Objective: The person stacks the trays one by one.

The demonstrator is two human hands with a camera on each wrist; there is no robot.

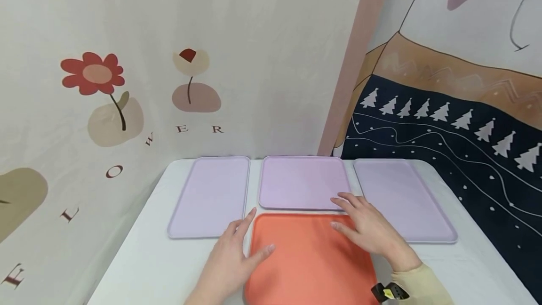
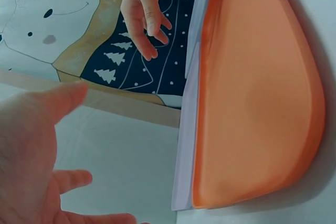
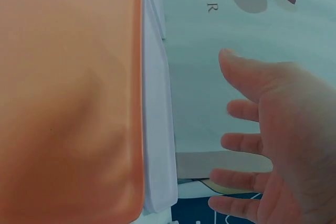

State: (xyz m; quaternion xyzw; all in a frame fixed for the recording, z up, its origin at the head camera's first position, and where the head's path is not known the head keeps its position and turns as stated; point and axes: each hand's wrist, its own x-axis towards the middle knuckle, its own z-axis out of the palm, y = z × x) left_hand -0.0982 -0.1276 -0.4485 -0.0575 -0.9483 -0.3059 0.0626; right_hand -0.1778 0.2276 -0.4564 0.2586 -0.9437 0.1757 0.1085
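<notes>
While the orange tray (image 1: 311, 260) is lying on the white table (image 1: 139, 267) before three lilac trays (image 1: 302, 182), the left hand (image 1: 230, 260) and right hand (image 1: 370, 227) are hovering over its far corners, fingers loosely spread, holding nothing. The left wrist view is showing an open palm (image 2: 26, 156) beside the tray (image 2: 257, 103). The right wrist view is showing spread fingers (image 3: 247, 142) off the tray (image 3: 68, 98).

Brown capital letters F, L, O, W, E, R strung in a curve across the cream flower-printed wall cloth (image 1: 127, 107), far left
</notes>
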